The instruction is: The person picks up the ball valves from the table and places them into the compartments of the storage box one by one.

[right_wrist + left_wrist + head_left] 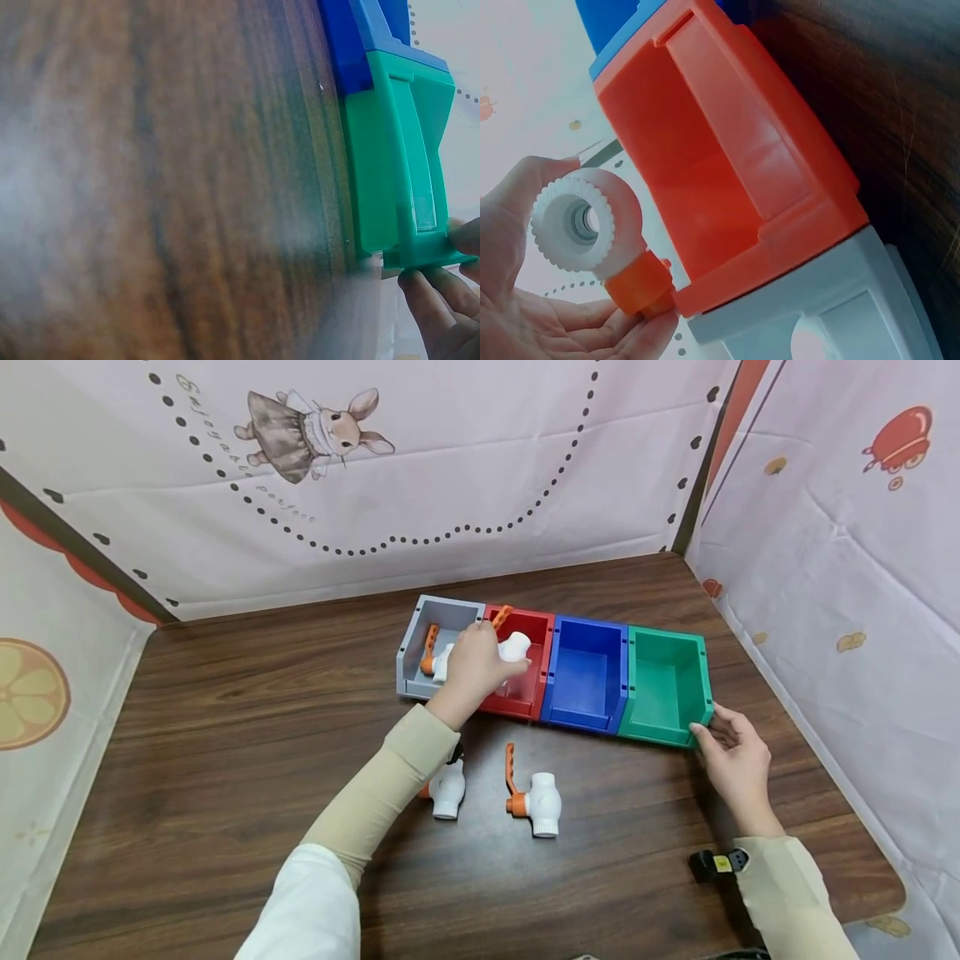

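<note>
My left hand [474, 664] holds a white ball valve [515, 647] with an orange lever over the red bin [542, 689]. In the left wrist view, thumb and fingers go round the valve [619, 206], and its ribbed round opening faces the camera. At the right end of the bin row, my right hand [738, 764] pinches the front corner of the green bin [660, 689]. The right wrist view shows the thumb and fingers [435, 307] on that corner. Another ball valve [428, 665] lies in the grey bin [408, 647], partly hidden by the left hand.
Between red and green stands a blue bin [585, 677], joined in the row. Two more ball valves lie on the wooden table [247, 710] in front: one valve [545, 804] in full view, the other valve [448, 789] partly behind the left forearm. Printed cloth [465, 460] hangs behind.
</note>
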Available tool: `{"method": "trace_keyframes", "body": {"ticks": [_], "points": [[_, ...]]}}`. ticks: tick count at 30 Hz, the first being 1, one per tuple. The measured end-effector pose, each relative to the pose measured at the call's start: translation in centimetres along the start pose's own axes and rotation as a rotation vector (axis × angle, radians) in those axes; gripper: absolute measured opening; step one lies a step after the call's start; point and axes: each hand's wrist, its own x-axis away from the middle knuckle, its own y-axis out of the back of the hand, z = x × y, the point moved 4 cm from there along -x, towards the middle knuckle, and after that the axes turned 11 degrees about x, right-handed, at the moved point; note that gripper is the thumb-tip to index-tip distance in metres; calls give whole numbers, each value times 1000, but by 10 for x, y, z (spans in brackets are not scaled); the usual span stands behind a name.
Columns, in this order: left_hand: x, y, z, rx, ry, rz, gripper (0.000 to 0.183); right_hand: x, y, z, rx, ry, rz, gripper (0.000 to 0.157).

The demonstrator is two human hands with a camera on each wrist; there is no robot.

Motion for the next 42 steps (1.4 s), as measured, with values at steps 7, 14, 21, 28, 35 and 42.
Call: {"method": "trace_keyframes", "body": {"ticks": [7, 14, 21, 28, 35, 42], "points": [[1, -6, -5, -58, 3, -14, 65, 0, 0, 0, -19, -6, 10, 39], [-2, -11, -10, -138, 20, -17, 67, -2, -1, -2, -31, -10, 15, 40], [-1, -17, -13, -185, 42, -33, 66, -1, -2, -2, -31, -13, 15, 39], [4, -20, -16, -237, 38, -80, 68, -1, -1, -3, -13, -33, 9, 39], [7, -23, -17, -263, 5, -108, 68, -2, 0, -2, -19, -36, 15, 39], [8, -24, -17, -243, 10, -106, 67, -1, -1, -1, -8, -52, 16, 39]]}}
